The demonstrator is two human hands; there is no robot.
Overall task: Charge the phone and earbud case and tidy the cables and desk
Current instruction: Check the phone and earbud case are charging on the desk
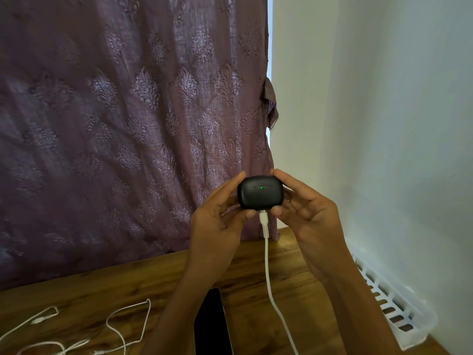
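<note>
Fingertips of the left hand (217, 213) and right hand (307, 211) are clamped on the case (259, 192), held up above the desk (294, 272). Its green light is lit, its cable (267, 265) plugged in below. It is best lowered gently, unstrained, right of the phone (211, 326); loose cables (122, 326) remain left.

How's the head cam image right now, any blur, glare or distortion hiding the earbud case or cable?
Head view: earbud case sharp, green light readable, no glare; white cable crisp; curtain smeared at left edge; wide-angle bends the desk edge; right wall bright, not blown.
</note>
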